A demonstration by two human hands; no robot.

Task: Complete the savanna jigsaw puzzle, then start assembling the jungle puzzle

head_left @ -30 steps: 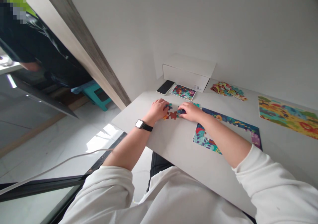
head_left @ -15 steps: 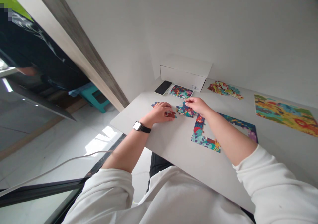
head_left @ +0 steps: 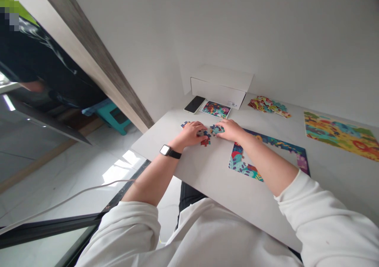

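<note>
My left hand (head_left: 193,134), with a watch on its wrist, curls over several jigsaw puzzle pieces (head_left: 205,142) and grips some at its fingertips. Part of that heap sticks out behind the hand, and its palm hides the rest. Close by on the right, my right hand (head_left: 233,130) has its fingers closed at the edge of a small pile of puzzle pieces (head_left: 217,129). Under my right forearm lies a partly assembled puzzle border (head_left: 242,171) with sea-plant pictures, its middle bare table.
Behind the hands are a reference picture card (head_left: 215,109), a phone (head_left: 194,104) and a white box (head_left: 219,91) against the wall. A heap of loose pieces (head_left: 268,106) and an assembled animal puzzle (head_left: 340,135) lie to the right. Another person (head_left: 56,62) is beyond the doorway.
My right hand has lowered and turned at the pile, and fewer pieces show there. Different pieces now show under my left fingers, which have stayed nearly in place.
</note>
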